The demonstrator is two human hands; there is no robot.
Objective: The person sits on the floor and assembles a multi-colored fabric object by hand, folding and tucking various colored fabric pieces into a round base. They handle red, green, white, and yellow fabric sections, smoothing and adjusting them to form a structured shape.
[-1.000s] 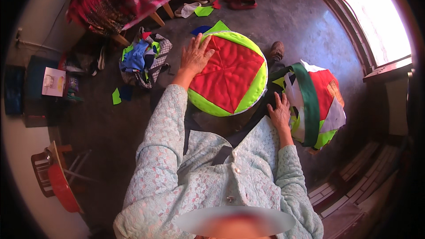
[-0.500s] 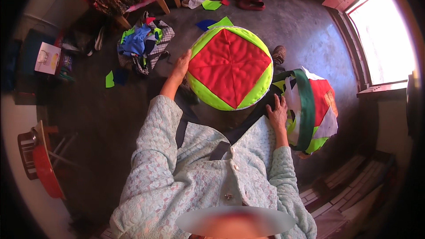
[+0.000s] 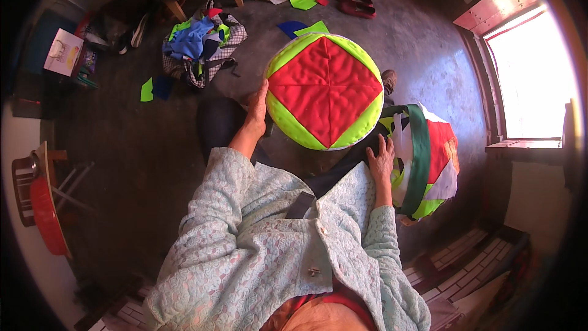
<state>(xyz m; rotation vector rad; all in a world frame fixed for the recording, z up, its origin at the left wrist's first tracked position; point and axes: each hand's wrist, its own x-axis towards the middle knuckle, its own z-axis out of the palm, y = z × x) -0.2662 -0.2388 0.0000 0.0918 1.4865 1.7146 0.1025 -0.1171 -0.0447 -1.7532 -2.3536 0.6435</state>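
A round padded cushion point(image 3: 327, 95) hangs in front of me, its red quilted square framed by lime-green edge pieces. My left hand point(image 3: 256, 113) grips its left rim; part of the fingers is hidden behind it. Down to the right, my right hand point(image 3: 382, 160) lies with fingers apart on my dark-trousered leg, holding nothing. Close beside that hand stands a round patchwork piece point(image 3: 441, 150) in red, white and lime, with a dark green band point(image 3: 420, 153) across it. Whether my fingertips touch it, I cannot tell.
A checked bag point(image 3: 229, 46) full of cloth scraps, with a blue cloth point(image 3: 191, 40) on top, sits on the floor ahead left. Green scraps point(image 3: 146, 90) and dark red shoes point(image 3: 355, 6) lie around. A red basin point(image 3: 48, 214) is at far left, a bright window point(image 3: 530, 76) at right.
The cushion has turned slightly clockwise in my left hand, its red square now standing more upright. My right hand stays on my leg. The whole view has shifted a little.
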